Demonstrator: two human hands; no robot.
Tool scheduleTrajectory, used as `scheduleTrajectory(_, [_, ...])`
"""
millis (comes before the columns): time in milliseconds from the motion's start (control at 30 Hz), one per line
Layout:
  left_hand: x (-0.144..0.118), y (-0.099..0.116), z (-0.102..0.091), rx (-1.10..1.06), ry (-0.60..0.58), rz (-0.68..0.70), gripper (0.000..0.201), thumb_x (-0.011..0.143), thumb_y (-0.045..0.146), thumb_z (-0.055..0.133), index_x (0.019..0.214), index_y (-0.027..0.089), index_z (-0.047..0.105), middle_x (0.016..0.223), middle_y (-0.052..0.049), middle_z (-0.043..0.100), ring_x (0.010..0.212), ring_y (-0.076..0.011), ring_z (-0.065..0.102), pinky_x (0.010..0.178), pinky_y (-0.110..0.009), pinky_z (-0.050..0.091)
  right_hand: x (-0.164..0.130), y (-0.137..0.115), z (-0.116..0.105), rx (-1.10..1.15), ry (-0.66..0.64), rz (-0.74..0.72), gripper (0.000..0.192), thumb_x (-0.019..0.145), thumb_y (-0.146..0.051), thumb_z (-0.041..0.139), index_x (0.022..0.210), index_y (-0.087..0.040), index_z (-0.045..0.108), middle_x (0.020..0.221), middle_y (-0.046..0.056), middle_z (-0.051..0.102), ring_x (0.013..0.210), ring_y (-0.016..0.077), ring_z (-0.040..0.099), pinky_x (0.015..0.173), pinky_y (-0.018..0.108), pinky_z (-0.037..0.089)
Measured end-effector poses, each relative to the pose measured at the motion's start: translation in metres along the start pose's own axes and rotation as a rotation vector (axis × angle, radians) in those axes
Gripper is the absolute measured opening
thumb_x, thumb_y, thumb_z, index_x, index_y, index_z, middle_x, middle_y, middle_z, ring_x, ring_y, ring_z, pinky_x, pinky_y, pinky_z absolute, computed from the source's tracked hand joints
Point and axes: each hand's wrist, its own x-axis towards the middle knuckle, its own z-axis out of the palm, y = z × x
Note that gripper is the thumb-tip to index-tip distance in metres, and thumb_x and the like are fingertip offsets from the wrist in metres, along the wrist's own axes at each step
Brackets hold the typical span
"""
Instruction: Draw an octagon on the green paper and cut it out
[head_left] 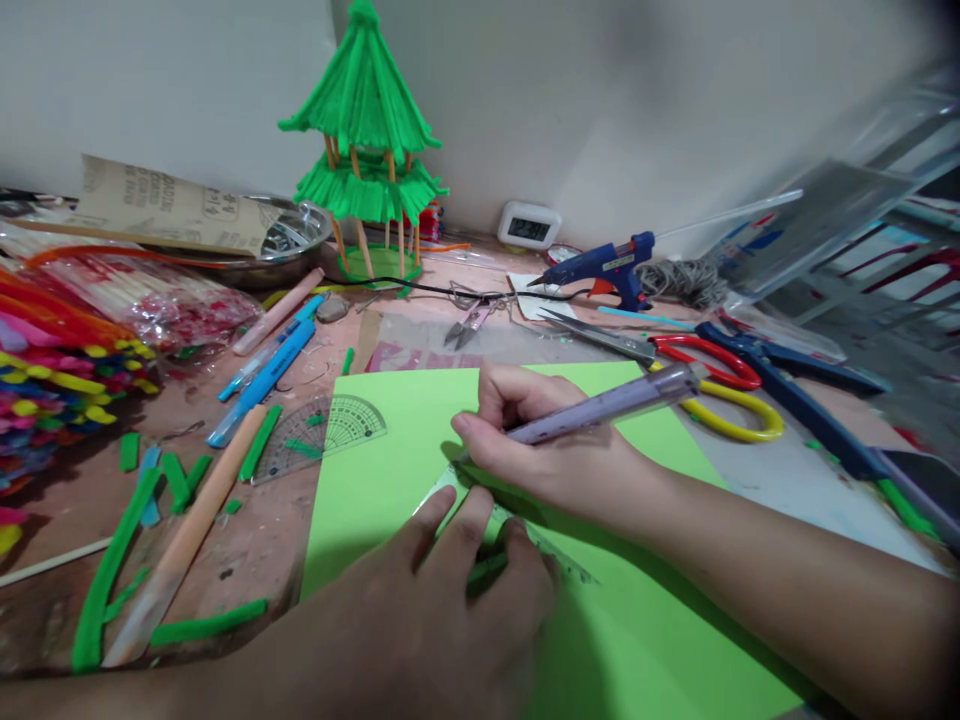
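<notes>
On a sheet of light green paper (645, 620), my right hand (555, 430) grips a purple pen (600, 405), its tip down near the paper. My left hand (457, 590) lies just below, fingers spread and pressing on a clear set square (566, 560). Much of the set square is hidden under those fingers. The pen tip is close to the set square's upper corner. A clear protractor (322, 435) overlaps the paper's left edge.
Behind stand a green pagoda-like model (367, 180), a white digital clock (529, 225) and a blue glue gun (600, 268). Scissors (720, 362) and blue-handled pliers (802, 400) lie right. Left are blue pens (262, 380), green offcuts (120, 560) and colourful pipe cleaners (60, 390).
</notes>
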Motion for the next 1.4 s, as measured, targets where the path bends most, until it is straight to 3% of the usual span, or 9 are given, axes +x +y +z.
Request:
scheduleTrajectory(433, [0.0, 0.0, -0.002, -0.034, -0.045, -0.001, 0.037, 0.103, 0.022, 0.041, 0.126, 0.019, 0.07, 0.128, -0.002, 0.071, 0.111, -0.0296, 0.07, 0.086, -0.043, 0.059, 0.0, 0.001, 0.001, 0.015, 0.016, 0.027, 0.031, 0.088, -0.021, 0.065, 0.067, -0.022, 0.043, 0.058, -0.009, 0.041, 0.05, 0.0066, 0.034, 0.044, 0.021, 0.026])
scheduleTrajectory(633, [-0.003, -0.001, -0.006, -0.05, -0.06, 0.032, 0.035, 0.102, 0.028, 0.048, 0.126, 0.021, 0.071, 0.135, -0.005, 0.067, 0.118, -0.0303, 0.065, 0.098, -0.046, 0.051, 0.004, 0.001, -0.008, 0.202, 0.038, 0.215, 0.034, 0.089, -0.028, 0.072, 0.071, -0.024, 0.044, 0.045, -0.011, 0.048, 0.04, 0.0071, 0.038, 0.039, 0.02, 0.026])
scheduleTrajectory(733, [-0.006, 0.0, -0.007, -0.046, -0.058, 0.012, 0.037, 0.102, 0.031, 0.048, 0.131, 0.023, 0.07, 0.135, -0.002, 0.068, 0.121, -0.0304, 0.063, 0.104, -0.047, 0.045, 0.003, -0.015, -0.018, 0.131, 0.059, 0.207, 0.035, 0.091, -0.03, 0.074, 0.071, -0.023, 0.046, 0.048, -0.009, 0.051, 0.043, 0.0076, 0.044, 0.042, 0.021, 0.03])
scheduleTrajectory(867, [-0.005, 0.002, -0.007, -0.075, -0.101, 0.003, 0.04, 0.101, 0.033, 0.051, 0.135, 0.021, 0.069, 0.135, -0.003, 0.069, 0.125, -0.029, 0.061, 0.113, -0.047, 0.036, -0.004, -0.054, -0.032, -0.038, 0.112, 0.093, 0.03, 0.093, -0.037, 0.073, 0.076, -0.022, 0.055, 0.053, -0.009, 0.05, 0.046, 0.0067, 0.045, 0.046, 0.023, 0.03])
scheduleTrajectory(1000, [-0.003, 0.002, -0.007, -0.04, -0.068, 0.046, 0.031, 0.086, 0.04, 0.073, 0.112, 0.026, 0.08, 0.123, -0.001, 0.075, 0.128, -0.0273, 0.054, 0.119, -0.042, 0.028, -0.016, -0.072, -0.039, -0.123, 0.088, 0.056, 0.031, 0.096, -0.041, 0.069, 0.075, -0.021, 0.058, 0.059, -0.007, 0.05, 0.05, 0.0067, 0.045, 0.05, 0.023, 0.03])
scheduleTrajectory(1067, [-0.003, 0.001, -0.006, -0.028, -0.042, 0.089, 0.026, 0.074, 0.04, 0.083, 0.097, 0.029, 0.083, 0.116, -0.002, 0.077, 0.13, -0.0292, 0.05, 0.12, -0.044, 0.025, -0.027, -0.067, -0.04, -0.115, 0.039, 0.091, 0.032, 0.095, -0.037, 0.07, 0.072, -0.02, 0.055, 0.06, -0.007, 0.05, 0.052, 0.0069, 0.044, 0.049, 0.022, 0.03])
scheduleTrajectory(1167, [-0.003, 0.001, -0.002, -0.017, -0.029, 0.092, 0.034, 0.066, 0.038, 0.086, 0.099, 0.03, 0.084, 0.12, -0.003, 0.076, 0.13, -0.031, 0.046, 0.12, -0.046, 0.024, -0.049, -0.049, -0.04, -0.038, -0.026, 0.2, 0.032, 0.091, -0.031, 0.073, 0.069, -0.02, 0.052, 0.06, -0.007, 0.049, 0.053, 0.0075, 0.042, 0.046, 0.021, 0.03])
scheduleTrajectory(1267, [-0.003, 0.0, 0.002, -0.014, -0.009, 0.065, 0.042, 0.068, 0.036, 0.083, 0.109, 0.029, 0.083, 0.127, -0.003, 0.074, 0.131, -0.0297, 0.043, 0.126, -0.043, 0.012, -0.07, -0.032, -0.041, 0.011, 0.019, 0.282, 0.035, 0.088, -0.031, 0.075, 0.066, -0.02, 0.05, 0.057, -0.008, 0.047, 0.05, 0.0074, 0.039, 0.044, 0.021, 0.028])
scheduleTrajectory(1400, [-0.011, -0.002, 0.005, -0.061, -0.005, 0.087, 0.037, 0.076, 0.037, 0.077, 0.111, 0.026, 0.082, 0.134, -0.003, 0.07, 0.139, -0.0276, 0.037, 0.129, -0.041, -0.006, -0.083, -0.02, -0.039, 0.08, 0.07, 0.289, 0.037, 0.089, -0.029, 0.072, 0.064, -0.022, 0.045, 0.054, -0.008, 0.043, 0.048, 0.0071, 0.034, 0.043, 0.021, 0.026])
